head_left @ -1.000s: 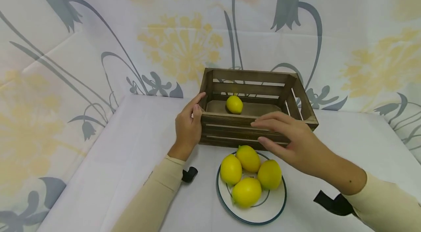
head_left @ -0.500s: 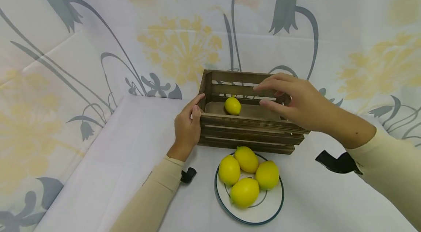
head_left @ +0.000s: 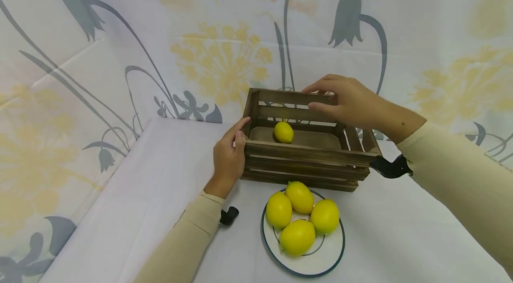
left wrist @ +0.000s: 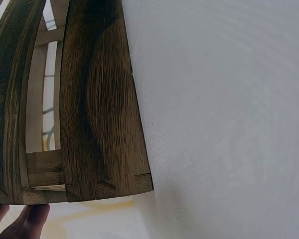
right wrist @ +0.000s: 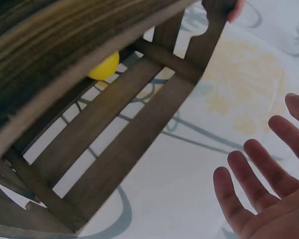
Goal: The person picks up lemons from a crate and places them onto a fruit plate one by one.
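Note:
A dark brown slatted wooden crate (head_left: 304, 160) stands on the white cloth, with one lemon (head_left: 283, 132) on its floor toward the left. My left hand (head_left: 228, 158) rests against the crate's left end, index finger and thumb along the outside near the front corner. In the left wrist view its fingertips (left wrist: 37, 214) touch that end. Over the crate's right half, near the back slats, hovers my right hand (head_left: 344, 100), fingers apart and holding nothing. Several lemons (head_left: 298, 237) lie on a white plate (head_left: 320, 265) with a dark blue rim, in front of the crate.
A white cloth (head_left: 160, 211) covers the table. Behind the crate hangs a pale curtain (head_left: 224, 2) printed with grey and yellow flowers. Black straps (head_left: 390, 168) stick out from beneath both beige sleeves.
My right hand has risen from in front of the crate, moving back over its right half. The left hand stays at the crate's left end, and the lemons keep their places.

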`<action>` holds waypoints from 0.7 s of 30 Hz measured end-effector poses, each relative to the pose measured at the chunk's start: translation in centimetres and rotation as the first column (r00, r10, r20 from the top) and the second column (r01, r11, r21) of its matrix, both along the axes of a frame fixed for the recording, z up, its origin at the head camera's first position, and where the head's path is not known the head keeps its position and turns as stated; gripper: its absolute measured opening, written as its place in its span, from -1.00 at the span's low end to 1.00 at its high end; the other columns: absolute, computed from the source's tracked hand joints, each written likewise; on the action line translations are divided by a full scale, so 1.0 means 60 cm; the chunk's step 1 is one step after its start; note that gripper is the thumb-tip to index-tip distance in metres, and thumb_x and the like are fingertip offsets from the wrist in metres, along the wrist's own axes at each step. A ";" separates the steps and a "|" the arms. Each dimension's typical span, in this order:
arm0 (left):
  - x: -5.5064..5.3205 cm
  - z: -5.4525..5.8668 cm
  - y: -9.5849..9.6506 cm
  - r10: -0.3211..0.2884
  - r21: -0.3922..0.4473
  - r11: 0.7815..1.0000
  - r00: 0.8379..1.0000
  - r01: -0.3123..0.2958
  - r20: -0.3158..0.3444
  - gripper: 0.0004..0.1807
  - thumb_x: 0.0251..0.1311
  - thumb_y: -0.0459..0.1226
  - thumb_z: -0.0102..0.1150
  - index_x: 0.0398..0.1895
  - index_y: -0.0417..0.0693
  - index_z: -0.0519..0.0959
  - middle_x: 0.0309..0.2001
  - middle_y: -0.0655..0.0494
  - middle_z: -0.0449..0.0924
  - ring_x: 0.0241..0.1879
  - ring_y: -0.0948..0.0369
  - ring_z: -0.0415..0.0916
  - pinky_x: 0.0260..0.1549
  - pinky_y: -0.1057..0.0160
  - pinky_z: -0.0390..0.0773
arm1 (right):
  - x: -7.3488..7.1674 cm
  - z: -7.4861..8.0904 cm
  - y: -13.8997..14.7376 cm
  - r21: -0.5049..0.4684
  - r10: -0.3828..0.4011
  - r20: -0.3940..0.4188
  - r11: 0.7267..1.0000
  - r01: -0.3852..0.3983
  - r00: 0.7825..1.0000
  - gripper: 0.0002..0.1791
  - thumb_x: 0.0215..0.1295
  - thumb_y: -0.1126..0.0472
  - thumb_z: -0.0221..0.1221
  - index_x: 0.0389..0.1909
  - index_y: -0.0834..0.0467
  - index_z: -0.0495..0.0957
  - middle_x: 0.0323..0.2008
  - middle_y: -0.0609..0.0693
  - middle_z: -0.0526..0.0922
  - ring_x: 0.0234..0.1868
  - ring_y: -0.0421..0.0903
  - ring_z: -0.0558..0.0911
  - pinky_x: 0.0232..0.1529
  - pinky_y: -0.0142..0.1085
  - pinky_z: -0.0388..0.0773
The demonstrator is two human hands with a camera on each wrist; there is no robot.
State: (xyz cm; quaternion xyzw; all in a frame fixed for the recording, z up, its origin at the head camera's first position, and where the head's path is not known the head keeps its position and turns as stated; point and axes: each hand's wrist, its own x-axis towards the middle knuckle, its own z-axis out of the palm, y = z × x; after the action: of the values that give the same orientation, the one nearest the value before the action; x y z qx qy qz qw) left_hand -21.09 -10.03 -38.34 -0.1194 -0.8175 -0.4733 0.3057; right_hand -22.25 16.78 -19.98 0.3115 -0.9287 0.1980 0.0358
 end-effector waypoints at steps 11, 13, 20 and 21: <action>-0.001 -0.005 -0.006 0.006 0.001 1.000 1.000 -0.006 -0.022 -0.47 0.43 -0.02 -0.34 0.30 0.24 0.54 -0.37 0.10 0.65 -0.50 0.25 0.44 -0.64 0.30 0.30 | -0.068 0.001 -0.025 0.005 -0.012 0.115 1.000 0.012 0.993 -0.53 0.40 0.12 0.19 0.29 0.13 0.50 0.22 0.14 0.54 0.18 0.10 0.53 0.13 0.06 0.54; -0.002 -0.005 -0.005 0.007 -0.001 1.000 1.000 -0.007 -0.024 -0.47 0.44 -0.02 -0.34 0.30 0.25 0.54 -0.37 0.11 0.65 -0.49 0.25 0.46 -0.63 0.31 0.32 | -0.077 -0.001 -0.027 0.011 -0.018 0.125 1.000 0.017 0.992 -0.53 0.40 0.11 0.19 0.30 0.13 0.50 0.20 0.15 0.56 0.18 0.10 0.53 0.14 0.06 0.52; 0.000 -0.003 -0.005 0.007 -0.004 1.000 1.000 -0.007 -0.029 -0.46 0.43 -0.03 -0.35 0.30 0.24 0.54 -0.36 0.11 0.68 -0.49 0.23 0.50 -0.63 0.33 0.40 | -0.107 -0.015 -0.038 0.046 -0.042 0.184 0.998 0.034 0.982 -0.54 0.41 0.07 0.17 0.28 0.11 0.52 0.12 0.16 0.60 0.16 0.12 0.57 0.11 0.07 0.52; 0.001 -0.003 -0.005 0.007 -0.005 1.000 1.000 -0.007 -0.027 -0.46 0.43 -0.03 -0.35 0.30 0.23 0.54 -0.36 0.12 0.68 -0.48 0.23 0.50 -0.62 0.33 0.41 | -0.111 -0.017 -0.039 0.049 -0.043 0.195 0.998 0.034 0.980 -0.53 0.42 0.06 0.16 0.29 0.12 0.51 0.12 0.17 0.60 0.16 0.13 0.57 0.12 0.07 0.52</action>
State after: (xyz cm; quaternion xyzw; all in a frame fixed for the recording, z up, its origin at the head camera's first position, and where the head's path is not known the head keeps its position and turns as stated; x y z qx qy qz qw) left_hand -21.06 -10.34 -38.52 -0.1238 -0.8148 -0.4688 0.3178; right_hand -28.90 14.43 -21.00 0.2729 -0.9379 0.2059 -0.0591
